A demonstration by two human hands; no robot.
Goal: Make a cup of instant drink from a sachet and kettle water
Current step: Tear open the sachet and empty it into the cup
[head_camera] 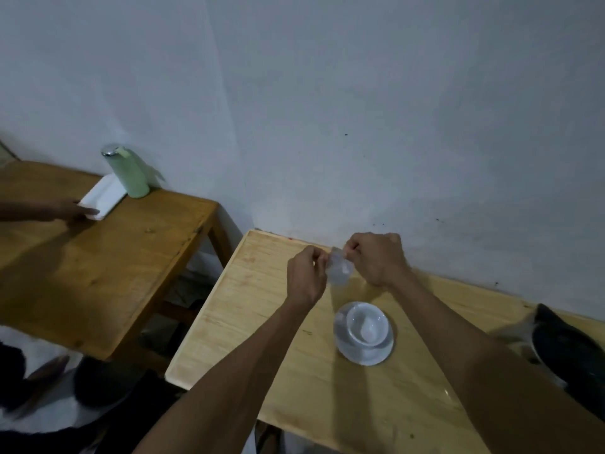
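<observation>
Both hands are raised over the far part of the light wooden bench point(255, 322), near the wall. The left hand point(306, 276) and the right hand point(376, 258) each pinch an upper corner of a small pale sachet point(339, 268) that hangs between them; each grip is pressed together on it, fingers curled in. The sachet is blurred, so I cannot tell whether it is torn. Just below it on the bench stands a white cup point(366, 326) on a white saucer point(361, 353), mouth up. A dark object point(569, 352) lies at the right edge, too cut off to identify. On a darker bench point(98, 273) to the left stand a green bottle point(129, 172) and a white tray point(104, 196), which another person's hand point(73, 209) touches
</observation>
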